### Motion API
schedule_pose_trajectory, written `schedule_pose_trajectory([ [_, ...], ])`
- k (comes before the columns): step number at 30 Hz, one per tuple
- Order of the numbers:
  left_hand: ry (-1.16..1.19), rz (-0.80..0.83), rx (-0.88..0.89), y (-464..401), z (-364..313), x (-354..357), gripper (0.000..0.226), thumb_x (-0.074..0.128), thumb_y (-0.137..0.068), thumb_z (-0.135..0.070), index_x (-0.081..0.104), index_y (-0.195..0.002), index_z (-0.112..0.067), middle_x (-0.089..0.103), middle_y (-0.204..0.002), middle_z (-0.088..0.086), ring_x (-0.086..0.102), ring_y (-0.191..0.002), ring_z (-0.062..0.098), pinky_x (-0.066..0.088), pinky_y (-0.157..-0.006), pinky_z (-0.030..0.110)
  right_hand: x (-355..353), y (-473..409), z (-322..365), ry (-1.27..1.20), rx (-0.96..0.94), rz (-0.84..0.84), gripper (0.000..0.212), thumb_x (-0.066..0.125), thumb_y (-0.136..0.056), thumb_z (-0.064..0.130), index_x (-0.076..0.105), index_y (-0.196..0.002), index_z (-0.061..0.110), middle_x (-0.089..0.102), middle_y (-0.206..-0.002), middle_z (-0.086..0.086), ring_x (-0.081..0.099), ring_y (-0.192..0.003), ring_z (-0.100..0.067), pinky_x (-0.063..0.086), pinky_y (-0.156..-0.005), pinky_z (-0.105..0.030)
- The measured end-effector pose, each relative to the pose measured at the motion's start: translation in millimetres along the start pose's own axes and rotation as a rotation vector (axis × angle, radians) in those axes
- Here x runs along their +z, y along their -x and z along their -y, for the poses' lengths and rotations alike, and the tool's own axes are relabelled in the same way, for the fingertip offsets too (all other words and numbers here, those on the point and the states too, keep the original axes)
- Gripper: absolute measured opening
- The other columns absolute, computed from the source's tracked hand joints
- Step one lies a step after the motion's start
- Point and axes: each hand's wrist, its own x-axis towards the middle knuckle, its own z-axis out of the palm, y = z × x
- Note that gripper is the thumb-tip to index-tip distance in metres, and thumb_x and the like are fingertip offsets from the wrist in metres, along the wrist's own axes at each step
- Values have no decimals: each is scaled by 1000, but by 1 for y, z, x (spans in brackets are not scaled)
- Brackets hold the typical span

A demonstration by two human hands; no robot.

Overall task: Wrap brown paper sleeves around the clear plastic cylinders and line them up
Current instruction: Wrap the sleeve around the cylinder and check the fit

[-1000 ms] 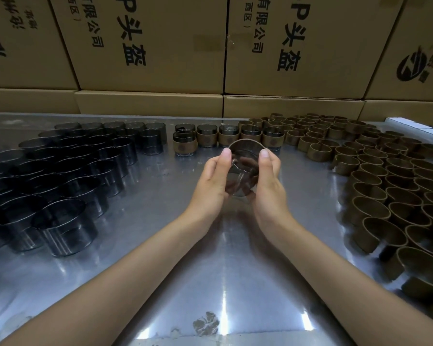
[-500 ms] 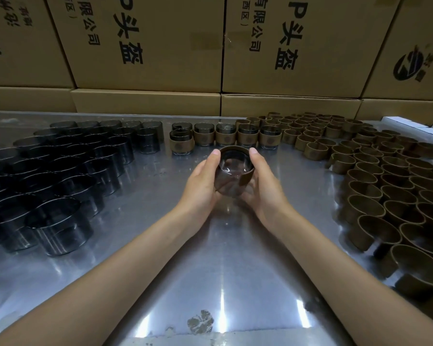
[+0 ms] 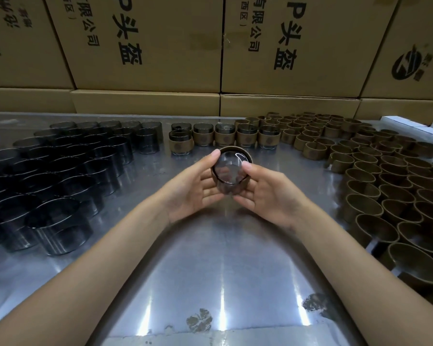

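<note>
Two bare forearms (image 3: 105, 265) enter from the lower corners, uncovered from the frame's edge to the wrists, with no sleeve or cuff on either. The left hand (image 3: 193, 188) and the right hand (image 3: 268, 193) wear no gloves, rings, watch or bands. Fingernails are short and unpainted where they show, at a left fingertip (image 3: 215, 154) and the right thumb tip.
</note>
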Motion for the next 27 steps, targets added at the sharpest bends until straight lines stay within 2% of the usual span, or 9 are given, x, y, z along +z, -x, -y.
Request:
schedule_pose_trajectory([
  [3,119,74,14,3,0,-1,57,72,-70,-50,67,-113,-14,69,-115,7,67,-101,17,55,-87,27,-1,3,-1,-70,-32,90,32,82,-62,37,79,-89,21,74,-97,-4,70,-90,-13,54,-76,-22],
  [6,232,195,36,5,2,1,66,91,-49,-47,75,-104,-15,68,-115,10,68,-102,19,56,-86,29,0,4,-3,-136,-90,200,57,92,-47,44,78,-96,18,73,-101,-6,70,-95,-16,54,-79,-22],
  [8,264,253,55,6,4,2,68,93,-41,-48,77,-98,-14,71,-107,8,69,-97,17,56,-80,26,0,4,-3,-146,-124,263,62,91,-49,46,77,-100,16,73,-106,-6,69,-99,-17,53,-81,-23],
  [11,253,310,97,6,5,3,67,91,-42,-52,78,-95,-14,74,-101,4,70,-94,12,56,-77,22,0,5,-3,-164,-144,308,65,91,-49,47,75,-103,14,72,-107,-7,68,-101,-16,53,-83,-23],
  [15,216,327,137,7,6,5,83,89,-43,-54,64,-109,-11,74,-102,4,70,-96,11,55,-79,21,0,6,-2,-142,-154,286,69,93,-42,48,77,-99,15,73,-104,-5,69,-97,-13,54,-82,-23],
  [18,186,331,163,6,6,4,78,89,-45,-54,67,-107,-12,73,-106,6,69,-99,13,55,-82,23,0,7,-1,-142,-163,273,69,94,-40,47,77,-99,15,73,-103,-6,69,-96,-14,55,-84,-24],
  [21,141,289,188,5,3,0,68,88,-47,-55,76,-102,-18,71,-111,7,67,-103,15,55,-87,25,1,7,2,-153,-142,253,66,90,-50,48,74,-106,15,70,-112,-8,67,-104,-17,53,-89,-27],
  [24,-1,242,206,3,0,-1,77,81,-47,-69,73,-106,-19,68,-118,10,62,-114,19,51,-93,29,3,3,3,-23,-124,137,77,67,-67,62,63,-123,9,61,-129,-15,58,-120,-26,46,-101,-37],
  [27,-196,131,252,1,0,4,62,63,-62,-79,73,-83,-21,70,-89,-3,65,-88,6,49,-80,21,7,-2,1,138,-219,-19,48,63,-78,49,69,-103,8,70,-102,-10,66,-95,-22,52,-84,-35],
])
